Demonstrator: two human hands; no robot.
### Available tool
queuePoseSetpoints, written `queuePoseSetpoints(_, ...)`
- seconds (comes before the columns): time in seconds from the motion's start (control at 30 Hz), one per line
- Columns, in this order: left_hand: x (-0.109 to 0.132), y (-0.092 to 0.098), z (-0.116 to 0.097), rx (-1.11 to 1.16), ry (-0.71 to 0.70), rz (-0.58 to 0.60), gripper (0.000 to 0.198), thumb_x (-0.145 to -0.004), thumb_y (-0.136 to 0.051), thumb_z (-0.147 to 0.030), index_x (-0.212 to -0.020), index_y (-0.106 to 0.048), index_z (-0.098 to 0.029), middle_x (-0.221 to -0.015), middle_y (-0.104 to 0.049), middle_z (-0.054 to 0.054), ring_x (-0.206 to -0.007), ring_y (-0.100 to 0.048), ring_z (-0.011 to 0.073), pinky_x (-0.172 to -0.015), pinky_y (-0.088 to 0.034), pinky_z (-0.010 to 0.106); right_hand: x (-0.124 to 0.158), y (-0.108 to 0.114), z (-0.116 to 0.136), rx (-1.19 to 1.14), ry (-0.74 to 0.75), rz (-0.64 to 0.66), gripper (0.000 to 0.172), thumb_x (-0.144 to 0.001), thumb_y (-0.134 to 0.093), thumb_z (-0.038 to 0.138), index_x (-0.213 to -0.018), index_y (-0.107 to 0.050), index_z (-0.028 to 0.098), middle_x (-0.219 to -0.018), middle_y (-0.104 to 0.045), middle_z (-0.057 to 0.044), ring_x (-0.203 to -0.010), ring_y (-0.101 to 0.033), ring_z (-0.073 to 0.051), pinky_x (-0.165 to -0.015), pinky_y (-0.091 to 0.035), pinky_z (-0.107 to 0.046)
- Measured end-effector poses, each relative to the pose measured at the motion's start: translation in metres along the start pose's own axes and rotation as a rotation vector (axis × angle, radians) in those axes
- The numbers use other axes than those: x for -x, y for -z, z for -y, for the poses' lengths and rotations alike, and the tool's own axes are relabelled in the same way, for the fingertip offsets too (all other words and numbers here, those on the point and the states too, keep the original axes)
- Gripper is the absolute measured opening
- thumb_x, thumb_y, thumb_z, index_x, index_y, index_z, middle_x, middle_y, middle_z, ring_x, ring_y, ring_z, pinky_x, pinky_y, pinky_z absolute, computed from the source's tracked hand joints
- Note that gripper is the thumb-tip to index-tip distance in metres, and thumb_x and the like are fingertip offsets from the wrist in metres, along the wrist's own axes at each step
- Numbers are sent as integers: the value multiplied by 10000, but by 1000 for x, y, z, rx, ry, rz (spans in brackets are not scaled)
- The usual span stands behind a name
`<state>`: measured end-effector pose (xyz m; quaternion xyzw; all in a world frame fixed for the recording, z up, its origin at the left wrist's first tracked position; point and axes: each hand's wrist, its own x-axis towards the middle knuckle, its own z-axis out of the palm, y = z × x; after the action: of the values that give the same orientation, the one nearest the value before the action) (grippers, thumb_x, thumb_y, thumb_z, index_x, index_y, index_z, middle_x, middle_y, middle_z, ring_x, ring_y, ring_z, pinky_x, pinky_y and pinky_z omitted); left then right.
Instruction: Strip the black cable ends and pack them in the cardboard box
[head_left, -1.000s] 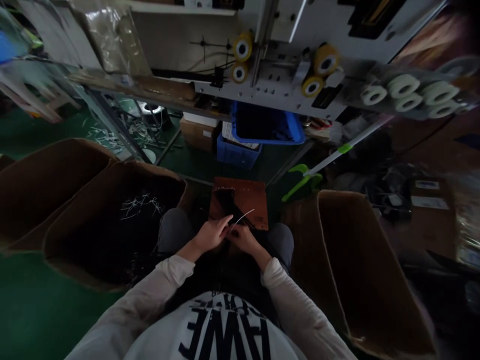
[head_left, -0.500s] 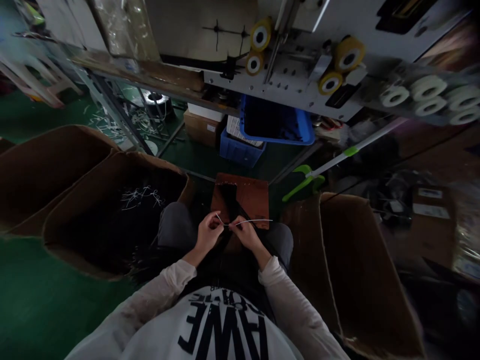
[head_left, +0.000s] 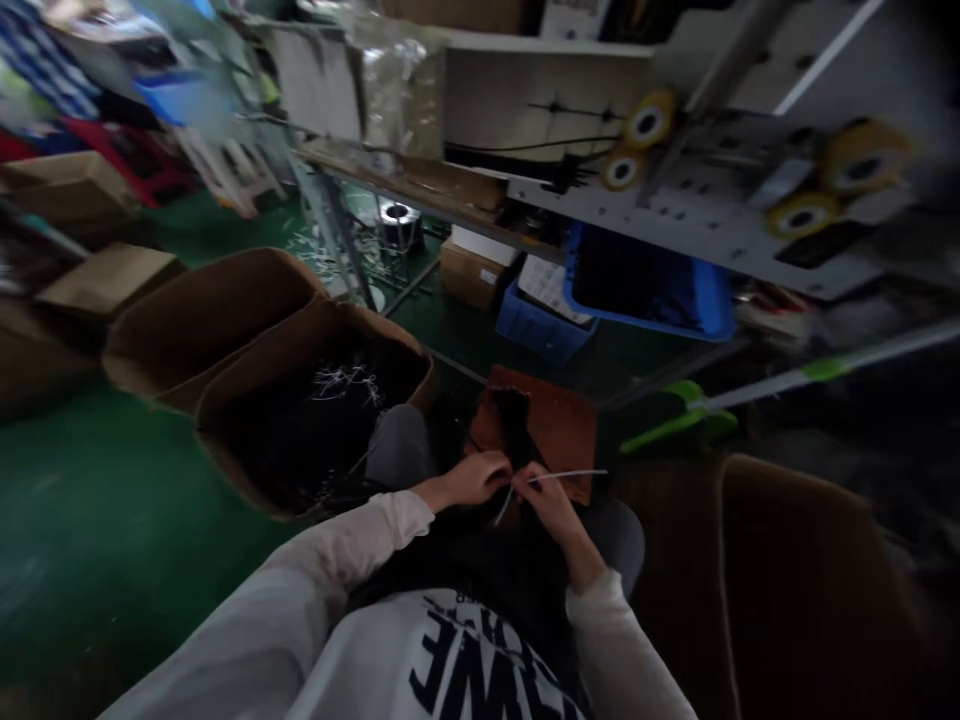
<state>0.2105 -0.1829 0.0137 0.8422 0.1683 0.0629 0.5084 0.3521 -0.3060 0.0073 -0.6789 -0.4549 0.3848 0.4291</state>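
White wire (head_left: 570, 474) — pinched between left hand (head_left: 469, 479) and right hand (head_left: 546, 505).

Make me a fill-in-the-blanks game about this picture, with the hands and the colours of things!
The thin flexible wire between the bare left hand and the bare right hand is ____.
The round rollers on the pale metal machine panel are ____.
The smooth painted floor is ____.

Missing words: white, yellow, green.
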Motion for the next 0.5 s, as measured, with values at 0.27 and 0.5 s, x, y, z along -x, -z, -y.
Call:
queuePoseSetpoints(0.27, -4, -17, -4, 21, 300, -118, 314, -862, -358, -186, -757, -639, -96, -605, -595, 35, -524, -511, 117, -512, -395, 219, -3, -19, 1, 288, 151, -222, 308, -857, -422, 471, -702, -503, 217, -660, -565, -43, -632, -548, -202, -616, -419, -327)
queuePoseSetpoints(0.5, 17, -21, -13, -11, 274, -252, 253, -853, -508, -313, -869, -650, -104, -778, -663, 61, -691, -583, 132, -611, -422, 215, 7, -21, -6, 13, 32, -269, 314, -798, -570, 484, -695, -567, 187, -776, -649, -85, -782, -615, -223, -729, -483, -357)
